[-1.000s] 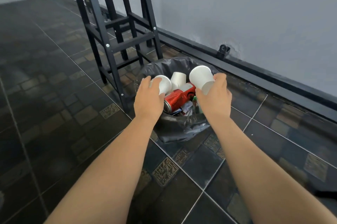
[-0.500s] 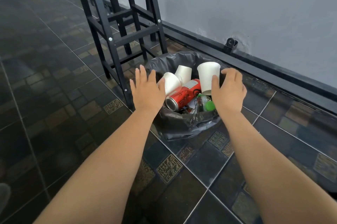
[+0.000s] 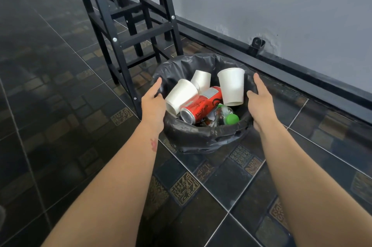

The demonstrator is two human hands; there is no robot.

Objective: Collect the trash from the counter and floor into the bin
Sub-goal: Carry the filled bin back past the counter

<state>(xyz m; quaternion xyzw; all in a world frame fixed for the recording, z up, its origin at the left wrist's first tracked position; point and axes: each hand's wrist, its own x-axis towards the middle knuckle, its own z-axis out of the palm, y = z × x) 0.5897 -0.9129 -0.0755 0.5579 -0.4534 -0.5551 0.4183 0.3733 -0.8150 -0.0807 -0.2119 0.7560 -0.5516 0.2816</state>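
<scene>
Both hands (image 3: 154, 104) (image 3: 261, 104) spread on bin (image 3: 201, 136) rim, empty, black stand (image 3: 120, 31) just beside, cups+can inside

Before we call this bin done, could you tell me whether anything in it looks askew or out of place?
Mostly fine. One white paper cup stands upside down above the bin rim, propped on the red can; it may tip out. Both hands, left and right, rest on the rim.

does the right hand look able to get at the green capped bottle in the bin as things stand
Probably yes. The right hand rests open at the bin rim, and the green-capped bottle lies just inside, uncovered on top. The upright white cup stands beside the path, not across it.
</scene>
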